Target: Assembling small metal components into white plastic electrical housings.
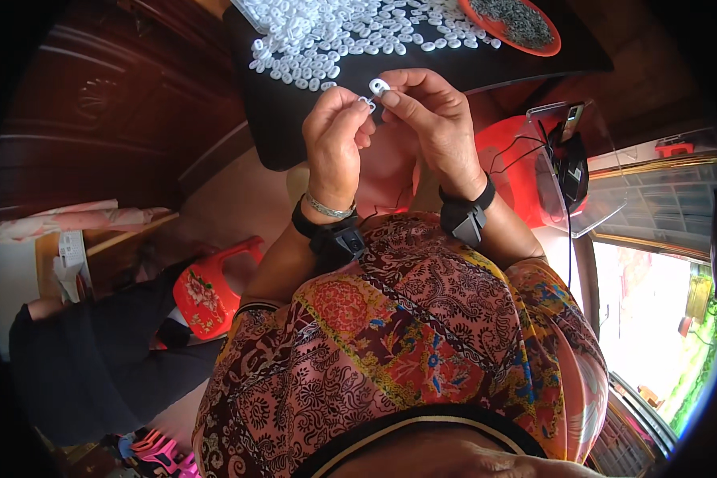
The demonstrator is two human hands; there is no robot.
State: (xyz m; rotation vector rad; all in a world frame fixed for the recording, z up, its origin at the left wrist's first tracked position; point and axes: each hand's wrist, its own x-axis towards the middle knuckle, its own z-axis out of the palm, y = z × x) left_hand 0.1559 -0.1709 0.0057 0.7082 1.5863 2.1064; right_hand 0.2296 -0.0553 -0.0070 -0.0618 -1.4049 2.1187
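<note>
Both my hands are raised close together at the near edge of the black table. Between the thumb and fingers of my right hand is a white oval piece with a dark hole in its middle. My left hand pinches a small white looped piece, its shape partly covered by the fingertips. The two pieces are very near each other; whether they touch I cannot tell. Beyond my hands, a heap of similar white oval pieces spreads over the tabletop.
An orange-red plate of small dark grey parts sits at the far right of the black table. Right of me, a clear plastic stand with cables is by a red stool. A red flowered chair and a person in dark clothes are at left.
</note>
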